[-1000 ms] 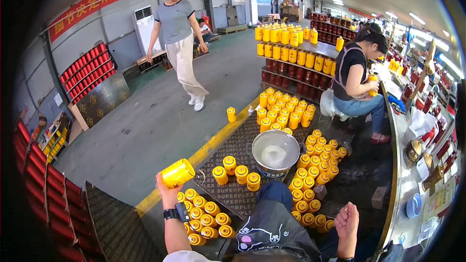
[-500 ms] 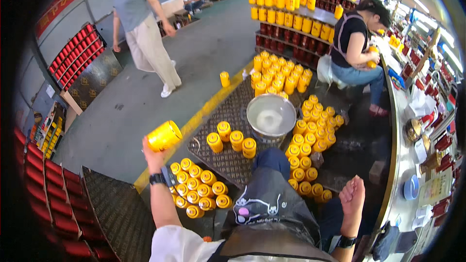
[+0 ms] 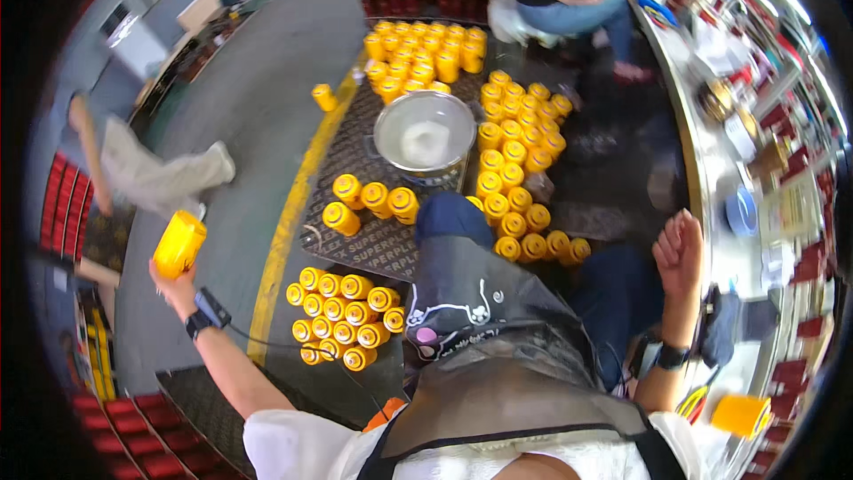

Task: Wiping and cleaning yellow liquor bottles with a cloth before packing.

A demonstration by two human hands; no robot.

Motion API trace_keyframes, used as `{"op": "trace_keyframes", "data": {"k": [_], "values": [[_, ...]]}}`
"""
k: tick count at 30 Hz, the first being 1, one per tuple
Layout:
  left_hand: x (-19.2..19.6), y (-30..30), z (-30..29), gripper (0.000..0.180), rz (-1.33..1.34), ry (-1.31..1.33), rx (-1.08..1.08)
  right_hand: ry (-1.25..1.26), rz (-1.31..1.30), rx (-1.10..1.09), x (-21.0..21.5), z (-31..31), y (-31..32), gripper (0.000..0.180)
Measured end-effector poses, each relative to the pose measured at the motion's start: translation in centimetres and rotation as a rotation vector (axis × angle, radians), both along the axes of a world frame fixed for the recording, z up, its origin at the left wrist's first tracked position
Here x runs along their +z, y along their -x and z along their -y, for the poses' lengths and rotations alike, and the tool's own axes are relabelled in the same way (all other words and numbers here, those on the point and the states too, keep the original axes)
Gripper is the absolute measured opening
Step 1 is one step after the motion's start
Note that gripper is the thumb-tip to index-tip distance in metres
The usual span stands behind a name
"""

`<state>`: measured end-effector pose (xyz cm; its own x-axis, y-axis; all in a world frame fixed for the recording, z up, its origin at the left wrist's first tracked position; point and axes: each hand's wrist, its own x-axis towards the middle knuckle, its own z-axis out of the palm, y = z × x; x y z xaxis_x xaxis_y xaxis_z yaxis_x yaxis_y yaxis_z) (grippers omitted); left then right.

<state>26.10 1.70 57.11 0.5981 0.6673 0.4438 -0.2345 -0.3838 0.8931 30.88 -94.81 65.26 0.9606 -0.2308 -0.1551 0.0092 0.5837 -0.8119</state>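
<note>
My left hand [image 3: 175, 283] is stretched out to the left and grips a yellow cylindrical jar [image 3: 180, 244] by its lower part, tilted above the floor. On the right, my right hand [image 3: 680, 252] is raised beside the bench edge, its fingers curled into a fist with nothing visible in it. A group of yellow jars [image 3: 342, 311] stands below and right of my left forearm. Several more jars [image 3: 375, 200] stand on a dark board [image 3: 355, 252] in front of my knee. A metal pot [image 3: 425, 133] with a whitish patch inside stands at the board's right side.
More yellow jars [image 3: 511, 164] stand right of the pot, and others [image 3: 422, 53] beyond it. The metal bench [image 3: 689, 89] runs along the right, with a blue bowl [image 3: 741, 212] on it. A seated co-worker [image 3: 569, 4] is at the bench; another person [image 3: 151, 164] walks at left.
My view has tilted down and turned. My left hand has swung farther left with the yellow jar. The walking person appears farther left, and my right fist appears higher beside the bench.
</note>
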Motion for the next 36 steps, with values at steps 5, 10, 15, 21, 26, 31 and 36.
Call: {"op": "trace_keyframes", "data": {"k": [5, 10, 15, 21, 26, 31, 36], "values": [[-0.8, -2.6, 12.4, 0.074, 0.015, -0.046, -0.005, 0.119, 0.028, -0.119, 1.3, 0.5, 2.1, 0.022], [3.4, -4.9, 24.3, 0.08, -0.023, -0.164, -0.246, 0.217, 0.109, -0.156, 1.2, 2.3, 4.3, 0.015], [4.8, -10.4, 31.4, 0.05, -0.016, 0.919, -0.503, 0.378, 0.111, -0.304, 2.1, 1.6, 5.9, 0.018], [3.5, -13.3, 39.7, 0.045, -0.16, 1.026, -0.761, 0.453, 0.162, -0.266, 2.3, 1.5, 7.1, 0.013], [2.2, -13.6, 44.7, 0.047, -0.223, 1.01, -0.833, 0.312, 0.147, -0.326, 1.4, 3.4, 8.3, 0.016], [2.6, -12.3, 48.5, 0.037, -0.22, 1.114, -0.835, 0.394, 0.136, -0.308, 1.2, 3.6, 7.5, 0.014], [0.4, -11.2, 49.4, 0.038, -0.251, 1.244, -0.875, 0.436, 0.077, -0.306, 1.3, 2.2, 5.6, 0.013]]}}
